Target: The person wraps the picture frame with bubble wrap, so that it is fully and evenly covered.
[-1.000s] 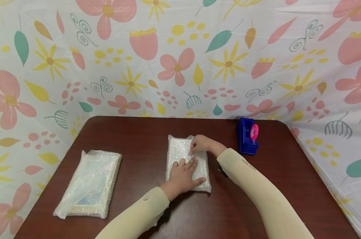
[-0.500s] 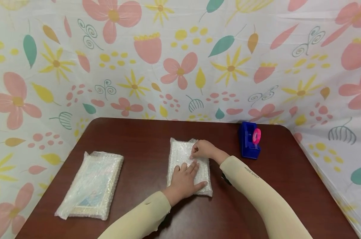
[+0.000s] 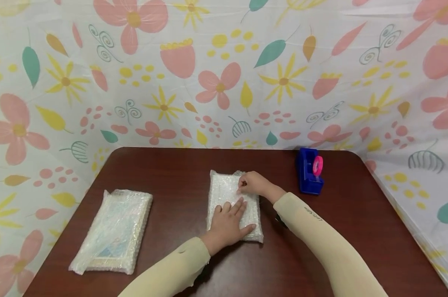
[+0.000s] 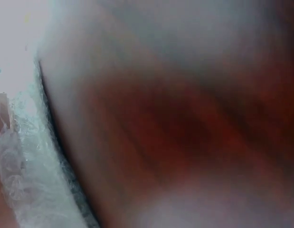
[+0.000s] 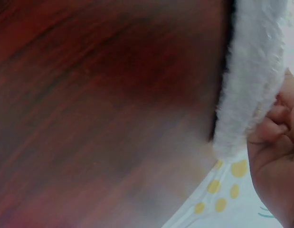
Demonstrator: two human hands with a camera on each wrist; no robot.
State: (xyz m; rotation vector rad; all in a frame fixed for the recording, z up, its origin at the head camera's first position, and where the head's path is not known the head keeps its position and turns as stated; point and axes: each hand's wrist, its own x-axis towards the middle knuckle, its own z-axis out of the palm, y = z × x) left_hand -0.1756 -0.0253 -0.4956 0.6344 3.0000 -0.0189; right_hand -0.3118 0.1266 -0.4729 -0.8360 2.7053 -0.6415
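Note:
A flat rectangular package in bubble wrap (image 3: pixel 224 185) lies on the table in front of me, its contents hidden beneath the clear wrap. My left hand (image 3: pixel 225 226) rests flat on its lower half with the fingers spread. Over the upper right part, my right hand (image 3: pixel 255 183) has curled fingers, and its thumb and fingertip pinch at the bubble wrap. Any small piece between those fingertips is too small to make out. The right wrist view shows these curled fingers (image 5: pixel 275 135) against the package's edge (image 5: pixel 249 80). Most of the left wrist view is blurred, with the wrap (image 4: pixel 42 166) at its left side.
To the left lies a second bubble-wrapped package (image 3: pixel 114 231), with a blue picture in a pale frame showing through. A blue tape dispenser (image 3: pixel 308 173) with a pink roll stands at the back right of the dark wooden table (image 3: pixel 172 169). Flowered cloth (image 3: pixel 220 115) hangs behind.
Both hands stay in nearly the same place on the package. The whole head view shifts slightly, while the package and dispenser keep their places on the table.

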